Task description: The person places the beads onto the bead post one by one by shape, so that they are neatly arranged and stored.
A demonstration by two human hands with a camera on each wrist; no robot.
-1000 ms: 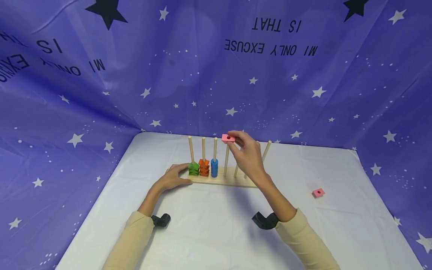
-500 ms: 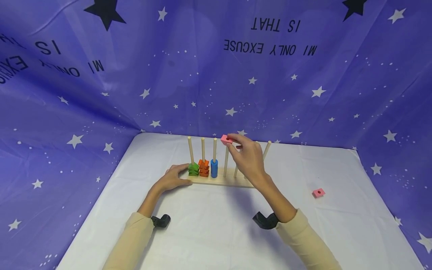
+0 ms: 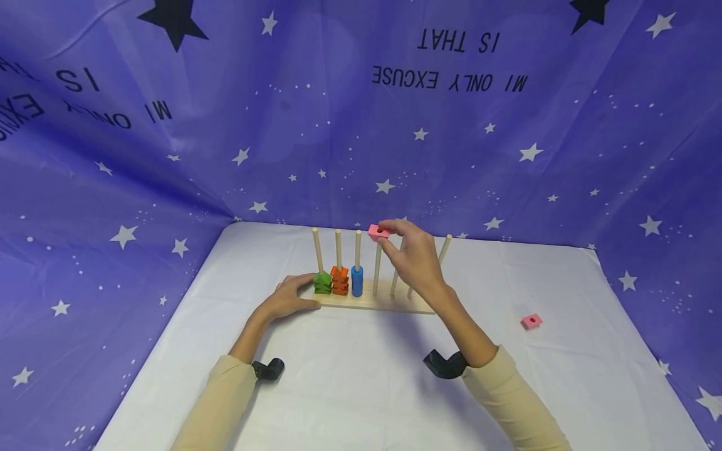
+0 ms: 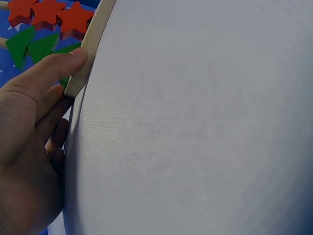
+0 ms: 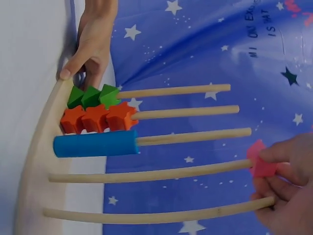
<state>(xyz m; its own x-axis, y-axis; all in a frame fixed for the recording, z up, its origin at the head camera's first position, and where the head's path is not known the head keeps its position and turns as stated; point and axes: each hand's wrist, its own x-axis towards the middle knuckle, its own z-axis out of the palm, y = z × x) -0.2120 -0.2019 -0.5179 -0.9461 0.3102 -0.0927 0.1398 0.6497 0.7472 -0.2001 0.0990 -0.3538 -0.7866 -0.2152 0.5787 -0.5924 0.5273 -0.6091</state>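
A wooden peg board [image 3: 361, 303] with a row of upright pegs stands on the table. My left hand [image 3: 289, 297] grips its left end, the thumb [image 4: 73, 58] on the front edge and the fingers behind. Between the thumb and fingers of my right hand [image 3: 416, 260] is a pink block [image 5: 263, 159] with a hole through it. The block sits right at the tip of the fourth peg [image 5: 151, 175]. Green triangle pieces [image 3: 323, 284], orange star pieces [image 3: 340, 282] and a blue cylinder stack [image 3: 357, 282] fill the lower parts of the first three pegs.
Another pink block [image 3: 531, 321] lies on the white tablecloth [image 3: 350, 382] to the right of the board. My right hand partly covers the farther pegs [image 3: 445, 249]. A purple star-patterned cloth [image 3: 338, 156] rises behind the table and along its sides.
The pink block has shifted very slightly, staying near the fourth peg's tip, and its tilt has varied a little. My left hand keeps its grip on the board's end.
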